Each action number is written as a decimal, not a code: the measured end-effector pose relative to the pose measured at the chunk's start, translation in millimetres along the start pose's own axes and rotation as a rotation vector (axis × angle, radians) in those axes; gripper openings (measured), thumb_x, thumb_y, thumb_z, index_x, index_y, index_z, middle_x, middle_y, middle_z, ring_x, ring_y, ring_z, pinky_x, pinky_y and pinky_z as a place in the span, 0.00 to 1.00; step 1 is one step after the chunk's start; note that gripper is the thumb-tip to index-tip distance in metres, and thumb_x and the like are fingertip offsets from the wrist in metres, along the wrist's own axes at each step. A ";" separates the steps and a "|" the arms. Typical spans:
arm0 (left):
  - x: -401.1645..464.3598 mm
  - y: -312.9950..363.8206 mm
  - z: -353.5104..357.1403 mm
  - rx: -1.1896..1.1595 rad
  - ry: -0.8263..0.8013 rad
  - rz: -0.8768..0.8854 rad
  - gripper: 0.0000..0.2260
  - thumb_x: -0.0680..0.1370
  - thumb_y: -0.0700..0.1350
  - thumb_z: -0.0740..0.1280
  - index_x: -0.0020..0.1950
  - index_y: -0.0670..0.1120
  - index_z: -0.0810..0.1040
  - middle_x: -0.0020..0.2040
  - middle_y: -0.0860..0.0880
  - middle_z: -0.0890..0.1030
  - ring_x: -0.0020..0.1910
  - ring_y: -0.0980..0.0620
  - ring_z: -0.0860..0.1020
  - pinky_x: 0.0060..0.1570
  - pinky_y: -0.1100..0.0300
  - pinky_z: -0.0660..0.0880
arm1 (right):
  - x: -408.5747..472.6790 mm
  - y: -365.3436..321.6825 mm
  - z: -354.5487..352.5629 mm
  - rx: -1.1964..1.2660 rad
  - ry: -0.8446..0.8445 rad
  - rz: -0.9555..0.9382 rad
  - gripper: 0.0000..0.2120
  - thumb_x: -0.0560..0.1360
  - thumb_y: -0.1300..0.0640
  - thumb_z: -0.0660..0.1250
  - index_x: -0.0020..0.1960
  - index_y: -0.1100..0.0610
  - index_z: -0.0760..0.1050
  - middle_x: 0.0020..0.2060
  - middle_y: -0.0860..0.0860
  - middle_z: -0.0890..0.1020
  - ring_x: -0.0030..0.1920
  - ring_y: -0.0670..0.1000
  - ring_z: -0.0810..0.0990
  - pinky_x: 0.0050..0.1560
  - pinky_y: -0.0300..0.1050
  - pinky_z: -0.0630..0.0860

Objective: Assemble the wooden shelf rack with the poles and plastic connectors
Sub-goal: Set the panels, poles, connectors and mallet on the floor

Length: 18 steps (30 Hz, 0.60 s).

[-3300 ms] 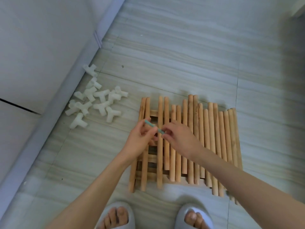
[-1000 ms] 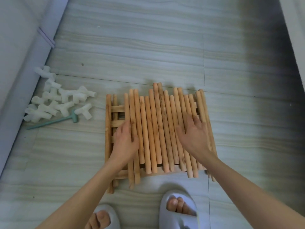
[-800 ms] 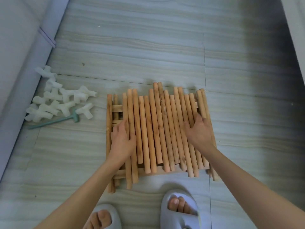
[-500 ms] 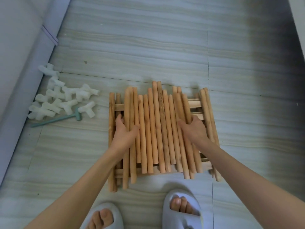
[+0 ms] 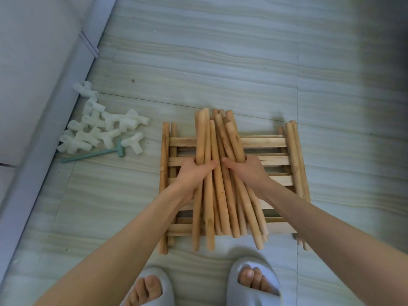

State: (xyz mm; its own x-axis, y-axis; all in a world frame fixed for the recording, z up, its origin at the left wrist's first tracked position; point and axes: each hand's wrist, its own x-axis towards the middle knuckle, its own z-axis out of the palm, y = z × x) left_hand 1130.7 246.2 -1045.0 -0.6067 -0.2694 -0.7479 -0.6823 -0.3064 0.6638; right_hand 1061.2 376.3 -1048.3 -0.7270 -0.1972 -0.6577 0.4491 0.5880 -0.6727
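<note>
A bundle of several wooden poles (image 5: 220,138) lies gathered across the slatted wooden shelf panels (image 5: 262,142) on the floor. My left hand (image 5: 192,173) grips the bundle from its left side, fingers curled round the poles. My right hand (image 5: 249,171) grips it from the right side. A few more poles (image 5: 292,155) stay at the panels' right edge and two (image 5: 165,155) at the left edge. White plastic connectors (image 5: 103,131) are heaped on the floor to the left.
A small green plastic hammer (image 5: 95,153) lies beside the connectors. A white wall and skirting (image 5: 44,138) run along the left. My two feet in grey slippers (image 5: 254,283) stand just in front of the panels. Tiled floor (image 5: 220,62) stretches beyond the panels.
Both hands have swept inward, pushing the spread poles into one tight bundle at the middle. The shelf slats under them have come into sight on both sides.
</note>
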 end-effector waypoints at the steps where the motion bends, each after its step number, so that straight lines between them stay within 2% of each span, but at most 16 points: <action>1: -0.1 -1.0 -1.0 -0.024 0.001 0.003 0.13 0.75 0.48 0.70 0.58 0.48 0.75 0.48 0.49 0.83 0.43 0.55 0.83 0.37 0.63 0.79 | -0.8 -0.7 1.8 0.048 -0.024 0.012 0.21 0.73 0.48 0.69 0.61 0.58 0.74 0.48 0.51 0.81 0.51 0.52 0.80 0.52 0.46 0.78; 3: -1.4 -1.3 -2.8 -0.045 -0.001 0.018 0.15 0.75 0.48 0.70 0.60 0.47 0.75 0.50 0.48 0.83 0.46 0.54 0.82 0.40 0.61 0.79 | -2.0 -0.7 4.9 0.120 -0.077 0.036 0.21 0.73 0.48 0.69 0.61 0.58 0.74 0.44 0.49 0.81 0.47 0.50 0.81 0.48 0.44 0.79; 7: -3.2 3.6 -10.2 -0.021 -0.066 -0.015 0.18 0.73 0.49 0.72 0.60 0.45 0.76 0.49 0.48 0.83 0.45 0.54 0.83 0.36 0.63 0.79 | -4.3 -2.1 6.8 0.254 -0.181 0.148 0.19 0.74 0.48 0.67 0.59 0.58 0.74 0.40 0.50 0.82 0.38 0.47 0.83 0.30 0.37 0.78; 11: -9.2 7.9 -18.8 -0.046 -0.166 -0.048 0.20 0.70 0.50 0.74 0.59 0.45 0.77 0.50 0.48 0.84 0.47 0.53 0.83 0.40 0.61 0.80 | -7.5 0.1 8.0 0.376 -0.305 0.176 0.21 0.73 0.43 0.67 0.59 0.57 0.76 0.44 0.52 0.85 0.44 0.50 0.85 0.38 0.43 0.80; 15: -21.8 15.5 -24.3 -0.063 -0.145 0.056 0.19 0.72 0.51 0.72 0.61 0.47 0.76 0.50 0.51 0.84 0.47 0.57 0.82 0.40 0.66 0.79 | -17.3 -15.6 17.7 0.397 -0.335 0.060 0.24 0.72 0.37 0.64 0.58 0.54 0.77 0.46 0.50 0.85 0.46 0.48 0.84 0.42 0.41 0.81; 18: -34.2 27.0 -35.7 -0.106 -0.080 0.166 0.19 0.75 0.49 0.69 0.64 0.47 0.74 0.53 0.51 0.83 0.51 0.56 0.81 0.49 0.62 0.79 | -24.6 -40.9 26.3 0.380 -0.368 -0.057 0.23 0.74 0.38 0.62 0.60 0.52 0.76 0.49 0.50 0.84 0.48 0.47 0.83 0.47 0.41 0.80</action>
State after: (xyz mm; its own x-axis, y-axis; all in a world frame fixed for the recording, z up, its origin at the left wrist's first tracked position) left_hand 1147.6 214.5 -1001.6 -0.7406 -0.2525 -0.6227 -0.5260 -0.3588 0.7711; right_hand 1074.4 336.5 -1013.5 -0.5562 -0.5232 -0.6457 0.6203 0.2557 -0.7415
